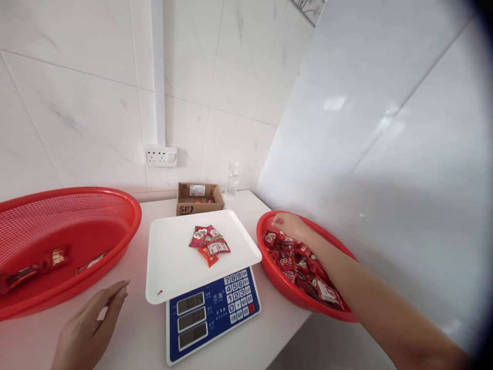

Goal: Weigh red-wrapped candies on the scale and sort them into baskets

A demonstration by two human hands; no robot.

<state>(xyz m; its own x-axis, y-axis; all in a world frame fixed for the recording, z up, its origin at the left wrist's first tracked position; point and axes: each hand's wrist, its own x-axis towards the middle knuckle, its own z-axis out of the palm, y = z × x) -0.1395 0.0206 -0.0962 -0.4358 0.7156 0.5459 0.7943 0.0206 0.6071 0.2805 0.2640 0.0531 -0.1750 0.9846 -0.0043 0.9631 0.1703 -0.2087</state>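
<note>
My right hand (290,226) reaches into the red basket (265,262) on the right, above a heap of small red snack packets (287,259). Its fingers are curled closed, and what they may hold is hidden. At the lower left, my left hand (90,324) hovers beside the scale with thumb and fingertips drawn together and nothing visible between them. Between the hands stands a digital scale (213,313) with a white tray (169,246). Several red and orange snack packets (210,241) lie grouped on that tray.
Another red basket (127,205) on the left holds a few packets (57,257). Behind the scale are a cardboard box (198,208) with packets inside and a clear plastic bottle (232,180). Tiled walls close off the back and right; a socket (162,156) is on the back wall.
</note>
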